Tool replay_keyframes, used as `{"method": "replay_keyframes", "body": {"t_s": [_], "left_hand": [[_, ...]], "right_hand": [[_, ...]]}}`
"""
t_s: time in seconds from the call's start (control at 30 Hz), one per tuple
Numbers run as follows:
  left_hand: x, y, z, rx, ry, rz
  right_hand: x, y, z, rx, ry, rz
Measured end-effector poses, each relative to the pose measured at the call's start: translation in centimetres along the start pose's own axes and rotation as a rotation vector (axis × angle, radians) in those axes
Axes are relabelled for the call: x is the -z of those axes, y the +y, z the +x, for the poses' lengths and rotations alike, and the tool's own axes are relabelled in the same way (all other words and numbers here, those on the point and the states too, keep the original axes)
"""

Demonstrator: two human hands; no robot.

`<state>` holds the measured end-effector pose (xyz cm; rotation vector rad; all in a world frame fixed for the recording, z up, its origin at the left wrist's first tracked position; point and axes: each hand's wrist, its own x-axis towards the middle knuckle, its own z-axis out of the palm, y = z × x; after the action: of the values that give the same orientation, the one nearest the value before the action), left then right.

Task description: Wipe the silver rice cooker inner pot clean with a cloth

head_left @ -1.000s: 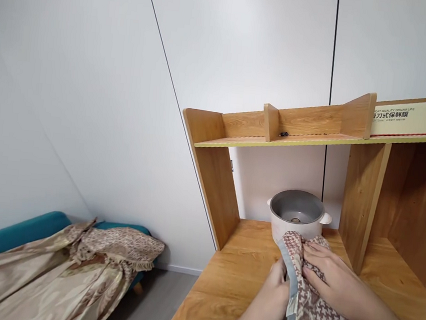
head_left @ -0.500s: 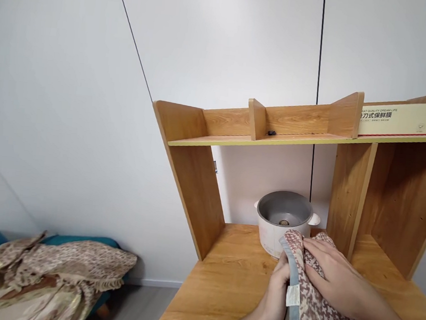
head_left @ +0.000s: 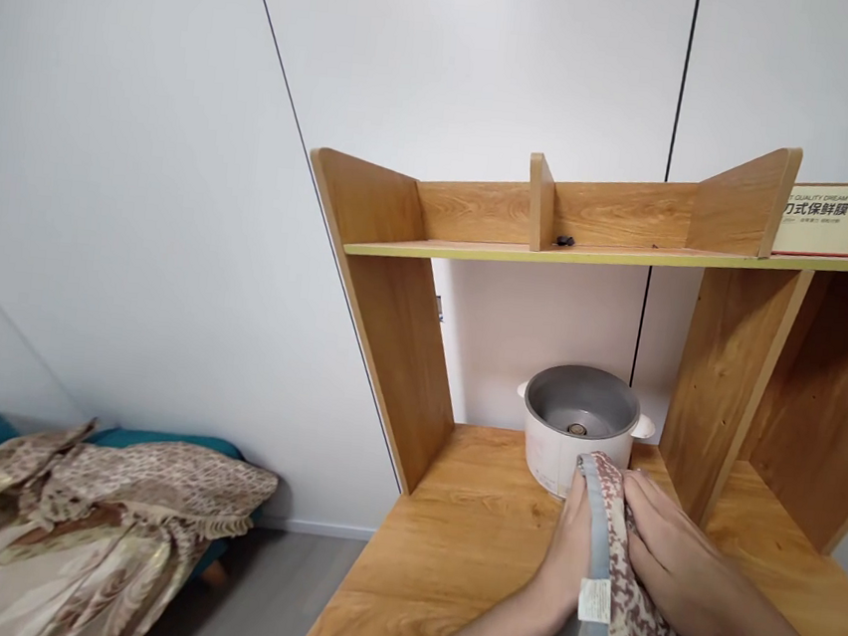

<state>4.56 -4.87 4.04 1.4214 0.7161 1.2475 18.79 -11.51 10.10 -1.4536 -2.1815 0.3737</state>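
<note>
A brown-and-white houndstooth towel (head_left: 647, 609) with a grey-blue edge and a white label hangs between my hands, in front of the rice cooker base. My left hand (head_left: 571, 547) presses on it from the left, the fingers partly hidden behind the edge. Lying along the towel's right side, my right hand (head_left: 677, 567) grips it with fingers close together. A greyish surface shows beneath my left wrist; I cannot make out what it is. The white rice cooker base (head_left: 564, 462) stands lidless on the wooden desk (head_left: 447, 550), its grey inside and heating centre visible.
A wooden shelf (head_left: 475, 253) spans the back of the desk, with upright dividers. A cling film box (head_left: 845, 221) lies on its right part, and a small dark object (head_left: 564, 241) in the middle. Patterned cloths (head_left: 150, 512) cover a teal sofa (head_left: 172, 441) at left.
The view has shifted, so the shelf appears higher and the cling film box farther right. My right hand has slid slightly, and both hands now lie more upright along the towel.
</note>
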Motion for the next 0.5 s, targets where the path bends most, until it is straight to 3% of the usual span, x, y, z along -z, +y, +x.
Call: {"method": "replay_keyframes", "body": {"t_s": [0.17,0.33,0.43,0.5], "left_hand": [[1.1,-1.0,0.5,-0.161,0.057,0.368],[1.8,-2.6,1.3,-0.407,0.123,0.326],[2.4,-4.6,2.0,-0.408,0.133,0.319],[3.0,-6.0,2.4,-0.336,0.116,0.342]], "right_hand": [[-0.7,-0.1,0.2,-0.032,-0.018,0.059],[-0.8,-0.9,0.2,0.009,-0.01,0.077],[-0.9,-1.5,0.1,0.028,-0.003,0.081],[-1.0,-1.6,0.0,0.038,-0.009,0.076]]}}
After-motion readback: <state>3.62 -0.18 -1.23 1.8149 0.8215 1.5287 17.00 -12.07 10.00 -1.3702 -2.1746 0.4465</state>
